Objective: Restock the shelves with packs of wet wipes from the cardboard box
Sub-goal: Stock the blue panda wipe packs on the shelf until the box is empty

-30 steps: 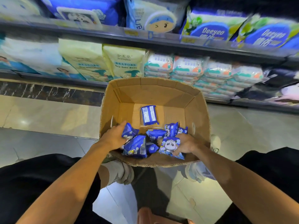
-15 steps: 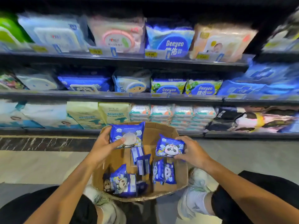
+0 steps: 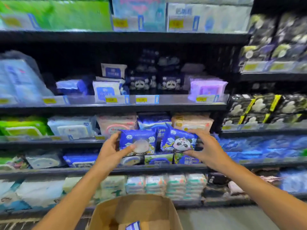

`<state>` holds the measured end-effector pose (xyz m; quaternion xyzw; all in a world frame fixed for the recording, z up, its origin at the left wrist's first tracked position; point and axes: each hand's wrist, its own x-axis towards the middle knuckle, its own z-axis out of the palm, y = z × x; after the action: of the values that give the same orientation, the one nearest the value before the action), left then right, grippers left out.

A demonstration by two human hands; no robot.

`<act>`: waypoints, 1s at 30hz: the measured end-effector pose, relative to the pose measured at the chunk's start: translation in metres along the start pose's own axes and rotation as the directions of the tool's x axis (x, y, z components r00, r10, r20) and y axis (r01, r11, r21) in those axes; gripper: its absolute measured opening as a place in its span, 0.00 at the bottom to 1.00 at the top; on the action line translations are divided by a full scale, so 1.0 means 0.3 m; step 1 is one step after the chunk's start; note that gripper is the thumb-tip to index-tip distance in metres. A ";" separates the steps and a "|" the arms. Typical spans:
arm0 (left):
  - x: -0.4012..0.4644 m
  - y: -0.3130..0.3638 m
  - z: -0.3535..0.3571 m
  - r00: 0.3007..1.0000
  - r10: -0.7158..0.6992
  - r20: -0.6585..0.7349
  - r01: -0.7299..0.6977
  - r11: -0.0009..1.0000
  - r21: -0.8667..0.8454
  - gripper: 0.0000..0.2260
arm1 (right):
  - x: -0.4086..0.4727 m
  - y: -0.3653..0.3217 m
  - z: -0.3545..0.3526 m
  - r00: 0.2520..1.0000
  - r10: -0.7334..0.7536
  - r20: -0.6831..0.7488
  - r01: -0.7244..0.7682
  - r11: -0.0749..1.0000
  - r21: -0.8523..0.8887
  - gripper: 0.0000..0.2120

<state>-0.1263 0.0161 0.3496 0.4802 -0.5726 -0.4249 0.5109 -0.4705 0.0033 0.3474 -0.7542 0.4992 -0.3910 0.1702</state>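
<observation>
Both arms reach up in front of the shelves, each hand carrying one blue pack. The left hand grips the left pack of wet wipes, thumb pressed across its front and the other fingers curled behind its left edge. The right hand clasps the panda-printed pack, fingers spread over its top right corner and thumb under its lower edge. The two packs sit side by side between the hands, nearly touching. Below the wrists stands the open cardboard box, with one more blue pack showing inside. Above the fingertips, dark panda packs stand on a higher shelf.
</observation>
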 end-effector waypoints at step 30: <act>0.872 0.467 0.104 0.995 0.090 0.052 -0.081 0.362 0.929 0.24 | 0.966 -0.117 -0.190 0.975 0.191 0.113 -0.045 0.669 -0.742 0.39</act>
<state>-0.1781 -0.2167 0.5292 0.6555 -0.7344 0.0000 0.1758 -0.4353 -0.2304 0.5280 -0.7571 0.6444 -0.0751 -0.0774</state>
